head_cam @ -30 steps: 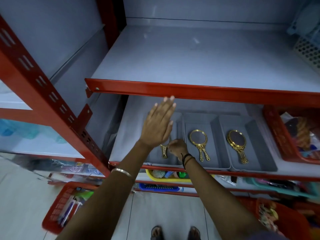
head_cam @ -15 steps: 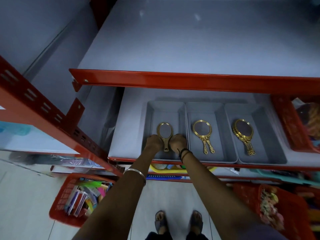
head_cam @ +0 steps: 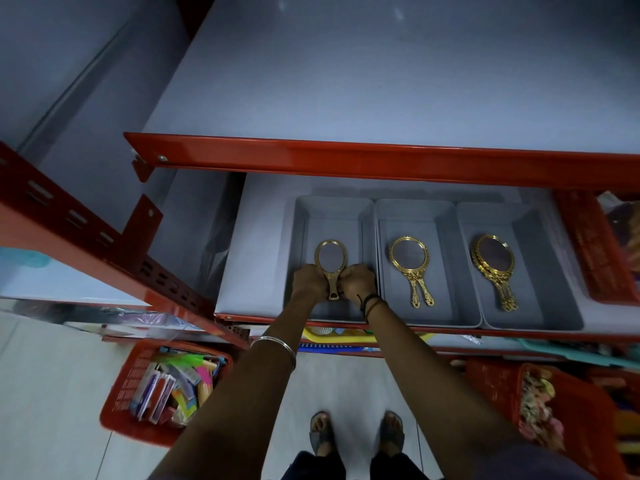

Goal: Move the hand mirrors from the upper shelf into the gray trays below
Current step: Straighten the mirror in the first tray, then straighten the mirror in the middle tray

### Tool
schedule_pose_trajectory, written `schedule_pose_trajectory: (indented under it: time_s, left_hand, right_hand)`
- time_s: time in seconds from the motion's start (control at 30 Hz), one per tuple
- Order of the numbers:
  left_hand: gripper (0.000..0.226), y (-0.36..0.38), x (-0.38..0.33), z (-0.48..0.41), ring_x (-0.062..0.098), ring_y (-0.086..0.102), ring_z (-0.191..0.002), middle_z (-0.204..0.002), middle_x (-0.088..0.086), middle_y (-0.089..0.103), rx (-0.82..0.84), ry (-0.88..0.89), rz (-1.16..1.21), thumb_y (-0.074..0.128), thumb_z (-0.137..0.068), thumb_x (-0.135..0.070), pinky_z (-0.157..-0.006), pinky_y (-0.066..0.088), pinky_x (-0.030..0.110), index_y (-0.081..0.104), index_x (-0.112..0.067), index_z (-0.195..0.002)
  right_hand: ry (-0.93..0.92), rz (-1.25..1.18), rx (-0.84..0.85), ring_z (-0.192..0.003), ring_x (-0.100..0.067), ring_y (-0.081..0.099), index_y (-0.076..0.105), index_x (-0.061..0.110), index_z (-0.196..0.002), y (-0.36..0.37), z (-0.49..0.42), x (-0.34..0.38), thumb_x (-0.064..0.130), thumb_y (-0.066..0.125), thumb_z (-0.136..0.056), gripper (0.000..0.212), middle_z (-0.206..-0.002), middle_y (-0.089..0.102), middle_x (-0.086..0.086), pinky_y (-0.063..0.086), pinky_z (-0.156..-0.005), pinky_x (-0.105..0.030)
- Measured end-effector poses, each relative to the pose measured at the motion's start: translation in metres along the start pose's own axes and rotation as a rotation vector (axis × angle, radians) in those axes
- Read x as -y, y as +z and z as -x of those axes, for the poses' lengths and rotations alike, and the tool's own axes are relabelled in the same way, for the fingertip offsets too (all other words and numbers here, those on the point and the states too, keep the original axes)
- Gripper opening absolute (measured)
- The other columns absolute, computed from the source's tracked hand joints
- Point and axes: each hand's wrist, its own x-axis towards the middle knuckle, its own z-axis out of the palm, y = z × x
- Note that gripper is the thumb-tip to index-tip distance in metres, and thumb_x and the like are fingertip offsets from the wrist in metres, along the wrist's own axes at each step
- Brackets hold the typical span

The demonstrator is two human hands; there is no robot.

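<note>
Three gray trays sit side by side on the lower shelf [head_cam: 256,244], each with gold mirrors lying in it. Both hands reach into the left tray [head_cam: 304,216]: the left hand [head_cam: 309,282] and right hand [head_cam: 358,283] are curled around the handle of the plain oval mirror [head_cam: 330,259] from either side.

A red metal rack [head_cam: 381,161] with grey shelf boards stands on a pale tiled floor [head_cam: 45,393]. A red basket [head_cam: 121,393] sits near left; light is dim.
</note>
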Motion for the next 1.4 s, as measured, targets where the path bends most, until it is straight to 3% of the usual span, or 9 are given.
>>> schedule_pose_trajectory:
  time_s: [0.07,0.17,0.43,0.57,0.7,0.83,1.07,1.2,1.4]
  left_hand:
    - [0.020,0.003,0.003,-0.004,0.029,0.071,-0.097,-0.102,0.020,0.073,-0.004,-0.020,0.050,0.059,-0.083,-0.004,-0.082,0.059,0.032,0.071,0.005,-0.095]
    - [0.019,0.004,0.004,-0.005,0.031,0.071,-0.095,-0.100,0.020,0.074,-0.018,-0.016,0.059,0.058,-0.085,-0.005,-0.084,0.059,0.038,0.072,0.005,-0.094]
    - [0.024,0.000,-0.002,0.001,0.030,0.070,-0.098,-0.104,0.018,0.073,-0.061,-0.020,0.029,0.055,-0.085,-0.003,-0.077,0.056,0.032,0.072,0.001,-0.101]
    - [0.025,0.001,-0.001,-0.002,0.032,0.071,-0.094,-0.101,0.020,0.073,-0.056,-0.022,0.027,0.053,-0.083,-0.002,-0.079,0.058,0.036,0.072,0.003,-0.098]
    - [0.024,-0.005,-0.004,-0.003,0.034,0.070,-0.094,-0.101,0.021,0.073,-0.056,0.008,-0.034,0.056,-0.080,-0.004,-0.081,0.060,0.039,0.072,0.002,-0.096]
    - [0.025,-0.017,-0.010,-0.003,0.037,0.064,-0.103,-0.108,0.019,0.069,-0.150,0.063,-0.052,0.054,-0.082,-0.007,-0.081,0.053,0.036,0.069,-0.002,-0.102]
    - [0.026,0.004,-0.057,0.012,0.035,0.067,-0.101,-0.107,0.021,0.071,-0.165,0.291,0.130,0.046,-0.090,-0.001,-0.091,0.055,0.034,0.069,0.001,-0.102]
    - [0.022,0.047,-0.080,0.026,0.045,0.067,-0.088,-0.092,0.032,0.068,-0.037,0.367,0.206,0.044,-0.087,0.009,-0.080,0.056,0.052,0.066,0.008,-0.089]
    - [0.028,0.100,-0.109,0.051,0.033,0.062,-0.113,-0.118,0.022,0.066,0.073,0.266,-0.020,0.047,-0.092,0.002,-0.094,0.050,0.035,0.065,0.007,-0.112]
  right_hand:
    - [-0.004,0.006,-0.014,-0.086,-0.036,0.070,0.066,0.003,-0.067,0.004,-0.008,-0.006,-0.005,0.054,-0.078,0.018,-0.079,0.068,-0.018,0.058,-0.077,-0.054]
    - [-0.020,0.009,-0.015,-0.075,-0.026,0.066,0.069,0.001,-0.070,0.005,-0.004,-0.008,-0.005,0.056,-0.078,0.016,-0.074,0.066,-0.016,0.059,-0.076,-0.051]
    - [-0.085,-0.020,-0.070,-0.072,-0.021,0.058,0.070,-0.014,-0.083,0.006,0.008,-0.005,-0.003,0.055,-0.081,0.019,-0.089,0.072,-0.028,0.058,-0.076,-0.047]
    - [-0.082,-0.032,-0.052,-0.073,-0.022,0.058,0.070,-0.014,-0.082,0.006,0.006,-0.006,-0.004,0.054,-0.082,0.019,-0.075,0.067,-0.019,0.058,-0.078,-0.048]
    - [0.016,-0.064,-0.021,-0.073,-0.023,0.061,0.055,0.007,-0.050,0.003,0.006,-0.003,-0.004,0.057,-0.080,0.032,-0.058,0.057,-0.006,0.055,-0.072,-0.035]
    - [-0.006,-0.139,0.007,-0.061,-0.021,0.054,0.046,0.015,-0.043,-0.016,0.018,0.005,-0.004,0.058,-0.073,0.037,-0.050,0.047,-0.005,0.044,-0.058,-0.029]
    - [-0.231,-0.490,-0.068,-0.068,-0.017,0.060,0.058,0.018,-0.069,-0.098,0.030,-0.009,-0.007,0.056,-0.084,0.029,-0.074,0.061,-0.002,0.053,-0.066,-0.029]
    - [-0.216,-0.156,-0.364,-0.092,-0.033,0.067,0.069,0.010,-0.075,-0.135,0.014,-0.047,-0.002,0.058,-0.080,0.017,-0.089,0.072,-0.018,0.054,-0.080,-0.041]
    - [-0.061,0.253,-0.172,-0.094,-0.034,0.066,0.060,0.012,-0.064,-0.159,0.013,-0.067,0.010,0.051,-0.088,0.025,-0.100,0.072,-0.021,0.043,-0.067,-0.025]
